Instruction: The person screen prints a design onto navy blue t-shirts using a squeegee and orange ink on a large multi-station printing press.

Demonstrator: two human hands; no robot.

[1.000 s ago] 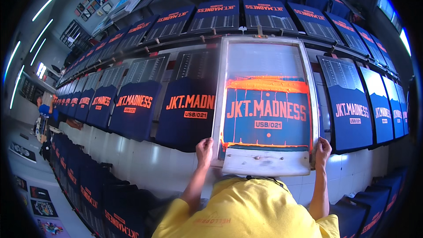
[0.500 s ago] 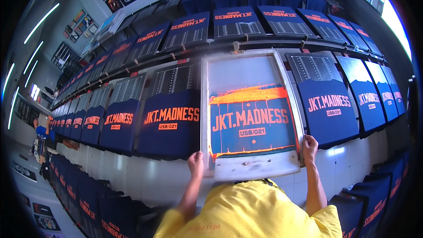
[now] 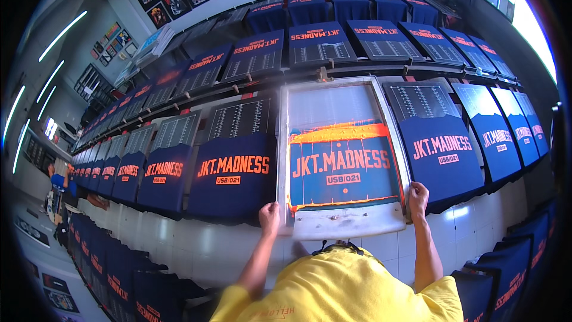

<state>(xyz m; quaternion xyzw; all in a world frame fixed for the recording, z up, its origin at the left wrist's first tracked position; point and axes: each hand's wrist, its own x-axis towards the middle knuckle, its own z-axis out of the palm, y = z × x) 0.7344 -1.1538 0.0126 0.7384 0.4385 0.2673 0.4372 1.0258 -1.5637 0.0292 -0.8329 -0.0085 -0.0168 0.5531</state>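
A screen printing frame (image 3: 342, 228) with a pale rim lies over one of the boards in the near row. Orange ink (image 3: 336, 133) forms a thick band across the upper part of its mesh, with thin streaks down the sides and along the bottom. Lettering shows through the mesh below the band. My left hand (image 3: 269, 219) is closed on the frame's lower left edge. On the opposite side, my right hand (image 3: 418, 198) grips the lower right edge. What lies under the frame is mostly hidden.
Navy shirts with orange print (image 3: 232, 170) lie on boards left of the frame, and one with paler print (image 3: 441, 149) is at its right. Another row of shirts (image 3: 319, 33) runs behind, with more shirts (image 3: 506, 268) at lower right. A person (image 3: 58, 180) stands far left.
The view has tilted and shifted slightly, so the surroundings sit lower in the picture. Both hands keep their hold on the frame, which stays over about the same board.
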